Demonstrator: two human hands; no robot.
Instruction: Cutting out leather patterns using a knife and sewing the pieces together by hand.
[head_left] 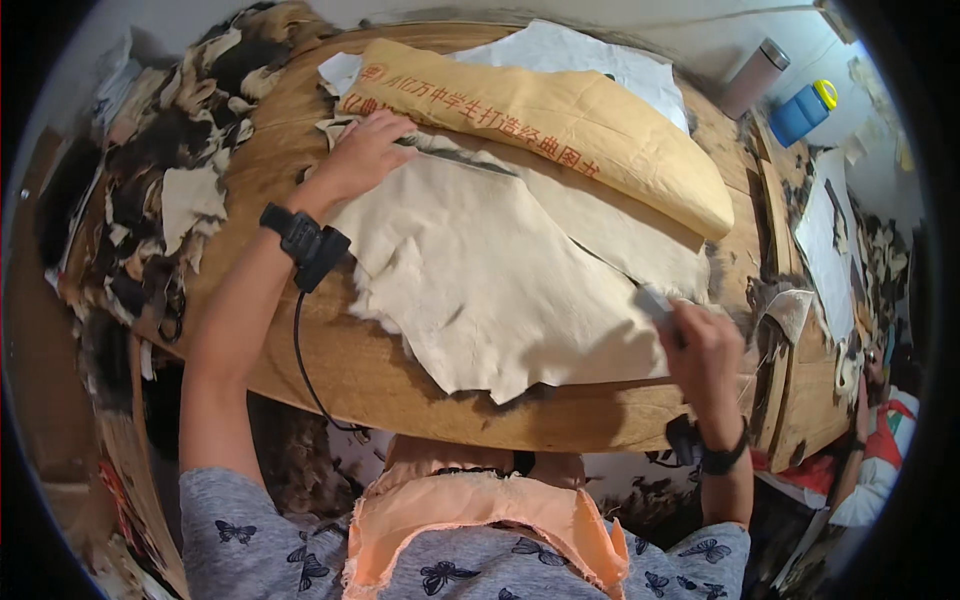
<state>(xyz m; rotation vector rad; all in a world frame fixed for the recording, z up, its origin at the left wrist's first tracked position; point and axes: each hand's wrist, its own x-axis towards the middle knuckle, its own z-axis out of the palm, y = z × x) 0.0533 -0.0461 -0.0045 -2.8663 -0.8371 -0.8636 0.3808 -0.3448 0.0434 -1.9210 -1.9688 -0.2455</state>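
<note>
- Pale hide, apparently being cut.
- Right grip, four o'clock: clenched on grey tool.
- Left grip, ten o'clock: spread; next stroke likely needs steadying.

Red lettering on tan roll, seemingly two rows

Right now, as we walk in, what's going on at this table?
A person is working at a wooden table with a pale hide spread on it. The left hand rests near the hide's far-left edge; the right hand grips a grey tool toward its right side. A dark, slit-like line runs up to the tool. A yellow bundle lies along the far side.
</note>
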